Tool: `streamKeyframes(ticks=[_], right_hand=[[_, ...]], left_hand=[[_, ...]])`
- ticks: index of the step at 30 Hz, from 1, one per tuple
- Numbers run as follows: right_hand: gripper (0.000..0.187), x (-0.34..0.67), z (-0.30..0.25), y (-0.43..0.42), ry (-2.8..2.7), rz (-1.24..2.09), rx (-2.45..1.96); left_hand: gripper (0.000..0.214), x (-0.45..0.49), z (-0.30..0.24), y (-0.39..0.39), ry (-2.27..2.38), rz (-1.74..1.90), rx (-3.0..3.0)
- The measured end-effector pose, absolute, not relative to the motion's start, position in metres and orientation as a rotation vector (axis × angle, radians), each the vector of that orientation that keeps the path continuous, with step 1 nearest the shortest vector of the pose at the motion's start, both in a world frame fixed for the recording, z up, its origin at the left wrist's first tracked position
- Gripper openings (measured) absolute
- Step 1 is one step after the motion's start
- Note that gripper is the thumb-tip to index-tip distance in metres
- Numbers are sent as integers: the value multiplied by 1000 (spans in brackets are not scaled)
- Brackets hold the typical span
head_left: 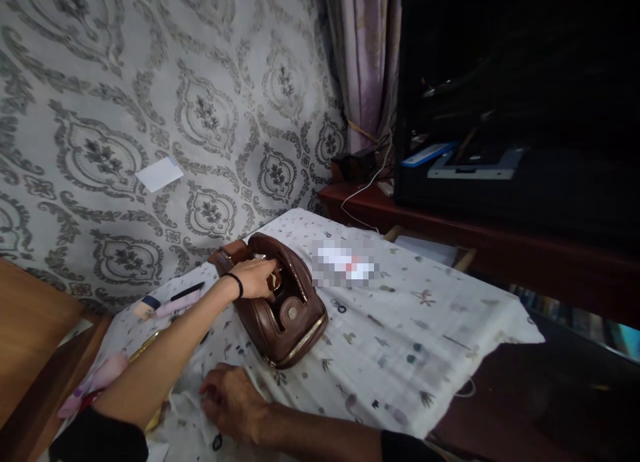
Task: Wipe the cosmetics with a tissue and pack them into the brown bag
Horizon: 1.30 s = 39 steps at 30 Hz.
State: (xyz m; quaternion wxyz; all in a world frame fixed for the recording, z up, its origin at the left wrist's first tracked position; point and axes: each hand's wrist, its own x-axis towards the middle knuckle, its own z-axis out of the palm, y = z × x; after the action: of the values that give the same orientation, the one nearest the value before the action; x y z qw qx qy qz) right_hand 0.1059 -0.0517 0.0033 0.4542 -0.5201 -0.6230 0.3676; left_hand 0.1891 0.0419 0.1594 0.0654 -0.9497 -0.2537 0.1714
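A brown leather bag [290, 322] lies open on a white printed cloth [400, 342] that covers a table. My left hand [256, 277], with a black band on the wrist, reaches into the bag's open top. Its fingers are curled round something small and gold that I cannot make out. My right hand [231, 401] rests knuckles up on the cloth in front of the bag. Its fingers are curled down into the bunched cloth.
Left of the bag lie a pink tube [173, 305], a black pen [187, 291], a makeup sponge [143, 309] and a pink item [95, 379]. A white packet [345, 265] lies behind the bag. A dark television [500, 82] stands on a red-brown stand [450, 232] at right.
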Motion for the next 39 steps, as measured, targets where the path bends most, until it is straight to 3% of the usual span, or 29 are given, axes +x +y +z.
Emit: streamKeyframes(ticks=[19,39], right_hand=[[28,105,5,-51,-1548,902,-1314],[27,104,-1,-48,-1583,825,-1286]], left_hand=[[58,205,149,38,-733,713,-2805],[49,205,146,36,-828,669,-2774]])
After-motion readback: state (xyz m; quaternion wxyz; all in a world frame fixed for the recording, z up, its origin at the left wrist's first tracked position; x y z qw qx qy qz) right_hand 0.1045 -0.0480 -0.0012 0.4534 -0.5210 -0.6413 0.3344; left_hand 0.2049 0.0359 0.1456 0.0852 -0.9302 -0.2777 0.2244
